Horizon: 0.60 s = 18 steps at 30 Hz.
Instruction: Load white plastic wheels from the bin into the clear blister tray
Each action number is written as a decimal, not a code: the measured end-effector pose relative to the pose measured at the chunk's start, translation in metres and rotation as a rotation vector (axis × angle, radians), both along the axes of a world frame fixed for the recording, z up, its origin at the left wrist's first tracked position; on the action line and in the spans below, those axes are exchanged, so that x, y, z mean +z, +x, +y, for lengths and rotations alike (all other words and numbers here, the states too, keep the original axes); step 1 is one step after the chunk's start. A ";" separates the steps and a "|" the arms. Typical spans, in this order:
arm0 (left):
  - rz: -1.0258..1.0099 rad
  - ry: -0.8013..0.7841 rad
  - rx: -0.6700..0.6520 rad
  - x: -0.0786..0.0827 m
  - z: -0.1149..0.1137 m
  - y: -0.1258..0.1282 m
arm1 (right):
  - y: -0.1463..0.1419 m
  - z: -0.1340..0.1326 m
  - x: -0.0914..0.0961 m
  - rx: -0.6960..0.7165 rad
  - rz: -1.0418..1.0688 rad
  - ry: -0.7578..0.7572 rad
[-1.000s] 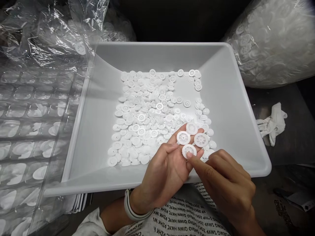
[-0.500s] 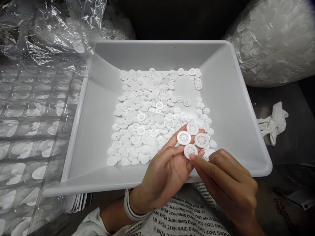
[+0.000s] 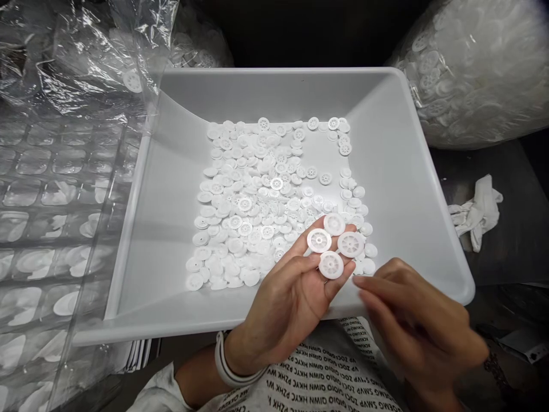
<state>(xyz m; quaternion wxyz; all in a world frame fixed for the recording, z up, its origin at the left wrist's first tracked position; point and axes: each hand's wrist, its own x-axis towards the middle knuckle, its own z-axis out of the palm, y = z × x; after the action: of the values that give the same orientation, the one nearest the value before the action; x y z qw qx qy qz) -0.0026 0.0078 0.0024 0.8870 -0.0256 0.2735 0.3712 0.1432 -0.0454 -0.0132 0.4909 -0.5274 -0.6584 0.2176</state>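
My left hand (image 3: 295, 286) is palm up above the near side of a grey bin (image 3: 171, 309). Several white spoked plastic wheels (image 3: 331, 265) lie flat over its fingers, and the thumb presses the edge of the nearest one. To the right is my right hand (image 3: 420, 320), slightly blurred, its thumb and index fingertips close together and the other fingers curled. It is apart from the wheels; whatever may be between its fingertips is too small to make out. Many similar loose wheels (image 3: 244, 203) cover the bin floor.
On the left stand clear plastic trays (image 3: 34, 194) with compartments, some holding white pieces. Clear plastic film (image 3: 98, 51) covers more wheels at the back left. A large bag of wheels (image 3: 476, 80) bulges at the back right. A crumpled white cloth (image 3: 478, 212) lies right of the bin.
My right hand has drawn back to the right and slightly down, off the nearest wheel it was touching. My left hand and its wheels are nearly still.
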 end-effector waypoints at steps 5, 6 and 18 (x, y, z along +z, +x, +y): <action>-0.021 0.007 0.006 0.000 0.001 0.000 | 0.013 0.007 0.009 -0.255 0.605 -0.299; -0.020 0.009 0.002 0.001 0.001 0.000 | 0.018 0.009 0.010 -0.265 0.719 -0.365; -0.010 0.007 -0.037 0.001 0.001 0.000 | 0.039 0.012 0.000 -0.316 1.026 -0.538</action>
<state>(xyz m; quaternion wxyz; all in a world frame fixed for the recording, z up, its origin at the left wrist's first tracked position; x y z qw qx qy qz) -0.0027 0.0091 0.0033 0.8950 -0.0194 0.2685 0.3557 0.1818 -0.0333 -0.0130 0.6218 -0.5523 -0.1729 0.5277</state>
